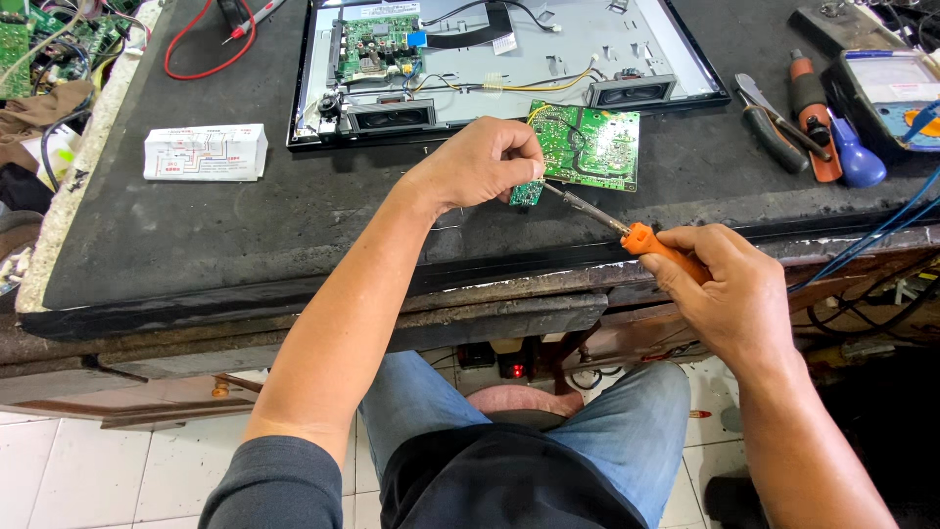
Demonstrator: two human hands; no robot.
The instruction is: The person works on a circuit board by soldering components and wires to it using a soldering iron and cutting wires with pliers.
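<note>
Currently the person sits at a dark worktop [245,235], both forearms reaching over its front edge. Left hand [480,162]: grip pinched on a small green circuit board [527,192], held upright just above the worktop, thumb and fingertips pressed against its top edge. Right hand [729,289]: grip wrapped around the orange handle of a soldering iron [627,233]; the metal shaft angles up and to the left, and its tip meets the small board's right edge.

Just behind the small board lies a larger green circuit board [587,145], flat, trace side up, with yellow wires running from it to an opened flat-panel chassis [587,49] further back. The chassis carries another green board at its upper left and two black oblong speakers along its near edge.

Left part of the worktop: a white box with red print [206,152], well apart from the hands; red leads [196,39] looped behind it. Right part: pliers [774,127], a red-and-black tool handle [811,103], a blue-handled screwdriver [857,157] and an analogue meter [896,88]. Blue cables [881,230] drop over the right front edge.
</note>
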